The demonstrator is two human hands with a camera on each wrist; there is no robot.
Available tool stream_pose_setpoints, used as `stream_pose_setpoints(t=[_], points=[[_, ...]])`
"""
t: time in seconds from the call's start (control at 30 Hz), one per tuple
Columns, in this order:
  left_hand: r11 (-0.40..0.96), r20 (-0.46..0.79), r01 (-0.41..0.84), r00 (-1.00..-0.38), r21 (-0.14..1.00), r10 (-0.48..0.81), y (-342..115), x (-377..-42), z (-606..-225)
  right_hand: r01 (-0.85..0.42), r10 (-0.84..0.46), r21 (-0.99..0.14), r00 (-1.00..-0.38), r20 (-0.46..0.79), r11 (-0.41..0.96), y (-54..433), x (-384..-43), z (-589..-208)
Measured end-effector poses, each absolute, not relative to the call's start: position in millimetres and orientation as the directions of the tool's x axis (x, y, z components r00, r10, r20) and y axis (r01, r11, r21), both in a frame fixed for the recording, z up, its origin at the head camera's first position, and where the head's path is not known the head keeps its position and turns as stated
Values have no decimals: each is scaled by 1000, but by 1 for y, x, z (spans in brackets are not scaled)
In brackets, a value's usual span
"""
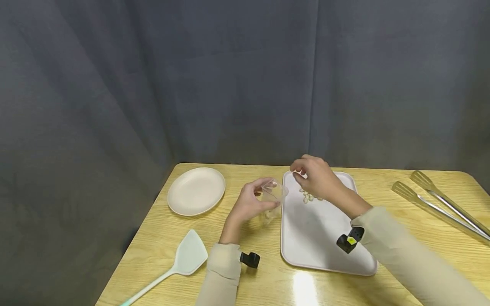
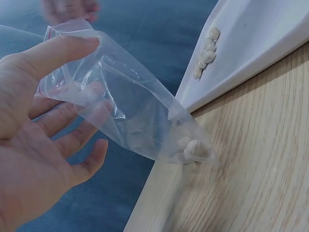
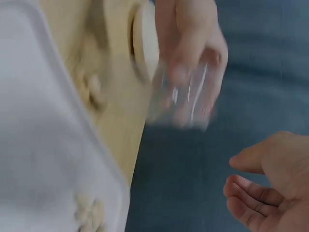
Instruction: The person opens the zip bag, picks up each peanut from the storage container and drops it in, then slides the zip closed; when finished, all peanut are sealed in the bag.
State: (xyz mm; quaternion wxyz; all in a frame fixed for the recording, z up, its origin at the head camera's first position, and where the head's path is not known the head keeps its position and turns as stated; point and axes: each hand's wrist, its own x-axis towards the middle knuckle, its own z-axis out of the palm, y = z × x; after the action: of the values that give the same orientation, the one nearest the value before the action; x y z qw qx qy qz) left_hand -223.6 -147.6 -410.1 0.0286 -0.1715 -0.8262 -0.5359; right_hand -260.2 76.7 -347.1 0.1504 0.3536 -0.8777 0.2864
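My left hand [image 1: 249, 203] pinches a clear zip bag [image 2: 137, 104] near its top, with the thumb across one side and fingers behind. At the bag's lower corner sit a few pale nut-like pieces [image 2: 194, 149], close to the wood. To the right lies a white tray [image 1: 317, 242], and several similar pale pieces [image 1: 307, 196] are clustered toward its far end. Above that far end is my right hand [image 1: 315, 176], fingers bent and the thumb apart from them. In the right wrist view I see nothing between its fingertips [image 3: 235, 163].
A cream plate [image 1: 196, 191] lies at the back left of the wooden table [image 1: 264, 272]. In front of it is a pale green spatula [image 1: 190, 255]. Metal tongs [image 1: 440, 204] lie right of the tray. A dark curtain [image 1: 245, 85] hangs behind the table.
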Motion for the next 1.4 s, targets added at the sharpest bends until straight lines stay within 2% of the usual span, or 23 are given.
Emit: stream_pose_setpoints(t=[0.17,0.3,0.57,0.8,1.0,1.2,1.4], points=[[370,228,309,-942,876,248,-149,-224,-410,-616,-477,-419,-785,394,667,107,-283,-367],[366,230,315,-939,876,257,-150,-225,-410,-568,-486,-407,-823,294,716,126,-294,-389],[357,228,310,-940,881,254,-150,-225,-411,-589,-564,-391,-804,190,707,140,-299,-429],[343,228,310,-939,887,259,-149,-226,-412,-638,-587,-358,-769,253,682,144,-297,-439],[359,220,302,-942,883,253,-149,-225,-412,-627,-572,-373,-778,258,684,144,-297,-445],[376,215,296,-946,878,244,-151,-222,-413,-643,-593,-361,-765,253,675,143,-296,-440],[369,221,301,-944,879,243,-149,-223,-412,-674,-595,-403,-737,320,619,131,-296,-406]])
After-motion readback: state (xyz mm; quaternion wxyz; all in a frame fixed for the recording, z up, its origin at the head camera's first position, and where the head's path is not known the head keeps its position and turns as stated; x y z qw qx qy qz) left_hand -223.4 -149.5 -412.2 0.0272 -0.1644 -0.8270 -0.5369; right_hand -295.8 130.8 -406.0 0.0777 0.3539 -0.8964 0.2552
